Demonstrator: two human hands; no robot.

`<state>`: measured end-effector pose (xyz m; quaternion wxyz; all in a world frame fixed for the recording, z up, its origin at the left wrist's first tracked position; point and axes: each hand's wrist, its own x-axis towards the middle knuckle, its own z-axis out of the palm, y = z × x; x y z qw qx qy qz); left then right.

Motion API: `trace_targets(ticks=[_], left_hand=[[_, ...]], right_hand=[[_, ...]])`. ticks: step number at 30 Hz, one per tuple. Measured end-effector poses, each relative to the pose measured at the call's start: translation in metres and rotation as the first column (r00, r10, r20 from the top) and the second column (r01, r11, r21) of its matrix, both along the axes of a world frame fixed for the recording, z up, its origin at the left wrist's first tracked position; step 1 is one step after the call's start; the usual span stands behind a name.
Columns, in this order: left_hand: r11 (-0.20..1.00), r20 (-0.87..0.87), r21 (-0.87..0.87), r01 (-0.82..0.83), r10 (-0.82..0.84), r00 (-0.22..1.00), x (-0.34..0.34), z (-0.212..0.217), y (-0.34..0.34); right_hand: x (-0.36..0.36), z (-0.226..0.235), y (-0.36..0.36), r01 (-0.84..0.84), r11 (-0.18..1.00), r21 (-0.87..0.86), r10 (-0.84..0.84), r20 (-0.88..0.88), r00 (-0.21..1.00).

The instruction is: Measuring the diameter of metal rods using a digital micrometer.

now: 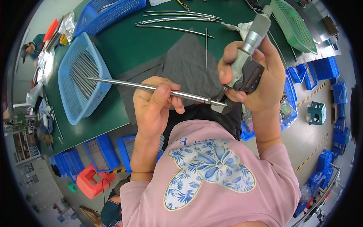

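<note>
1. The left hand [153, 104] is closed round the rod [128, 84], thumb against fingers, somewhat right of the rod's middle.
2. The right hand [267, 81] is wrapped around the micrometer [252, 36], its frame in the palm and the thimble pointing up and away from the body.
3. The rod's long axis runs left to right, its right end dipping slightly toward the person; its left end shows over the blue basket [69, 108].
4. The relation that matters, as I judge it: the rod's right end lies at the micrometer's measuring gap, below and left of the right hand, with the rod roughly crosswise to the spindle. Whether both measuring faces touch it, I cannot tell.
5. The right hand is nearer that end; the left alone carries the rod, above the bench's [124, 45] near side.
</note>
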<state>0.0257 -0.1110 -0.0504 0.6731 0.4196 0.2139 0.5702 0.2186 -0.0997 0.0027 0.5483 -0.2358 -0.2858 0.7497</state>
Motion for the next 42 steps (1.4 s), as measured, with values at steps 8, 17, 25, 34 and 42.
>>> trace_targets(ticks=[8,17,25,34,42], left_hand=[[0.997,-0.073,-0.081,-0.003,-0.003,0.997,-0.001,0.004,-0.001],[0.991,-0.167,-0.125,-0.041,0.02,0.986,0.0,0.01,-0.002],[0.99,-0.171,-0.131,-0.042,0.019,0.985,0.0,0.008,-0.003],[0.991,-0.163,-0.133,-0.017,-0.005,0.987,-0.002,0.006,-0.001],[0.986,-0.119,-0.163,-0.031,0.012,0.993,-0.006,0.003,-0.001]], right_hand=[[-0.002,-0.007,0.005,-0.109,0.993,-0.053,0.106,-0.062,0.992],[-0.006,-0.01,0.006,-0.1,0.992,-0.074,0.1,-0.011,0.995],[-0.006,-0.008,0.002,-0.099,0.989,-0.112,0.095,-0.04,0.995],[-0.009,-0.007,0.001,-0.089,0.987,-0.133,0.087,-0.017,0.996],[-0.01,-0.019,0.003,-0.149,0.987,-0.063,0.146,-0.054,0.988]])
